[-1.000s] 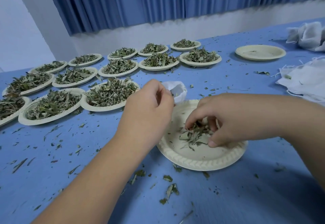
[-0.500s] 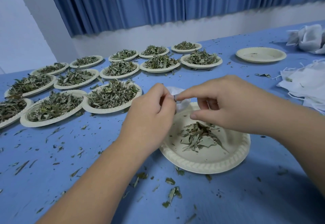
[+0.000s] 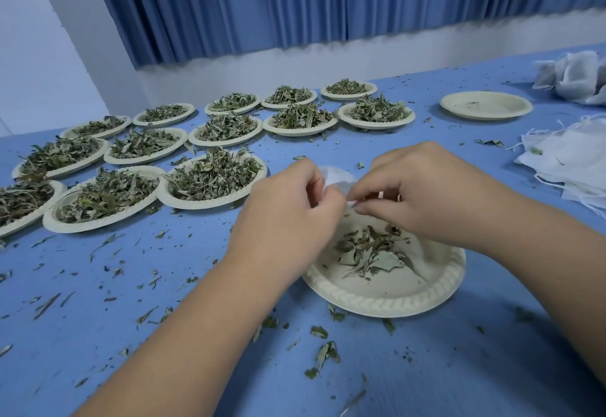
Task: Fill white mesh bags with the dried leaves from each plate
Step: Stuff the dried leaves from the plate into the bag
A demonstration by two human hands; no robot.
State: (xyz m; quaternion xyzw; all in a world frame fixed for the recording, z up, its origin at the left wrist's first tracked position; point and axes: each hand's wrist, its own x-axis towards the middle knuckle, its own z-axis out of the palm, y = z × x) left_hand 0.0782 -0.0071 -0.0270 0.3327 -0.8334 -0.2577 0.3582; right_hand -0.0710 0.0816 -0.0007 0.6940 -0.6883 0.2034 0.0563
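Because the bag (image 3: 337, 176) seems limp, light mesh, the left hand (image 3: 288, 220) and right hand (image 3: 423, 200) each pinch its rim, at eleven o'clock over the plate (image 3: 390, 300); the leaves (image 3: 367, 251) look brittle, so gather them loosely.

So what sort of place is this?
Probably a plain workroom for packing herbs, not a kitchen: a long blue table holds rows of paper plates heaped with dried leaves, white mesh bags lie stacked at the right, blue curtains behind.
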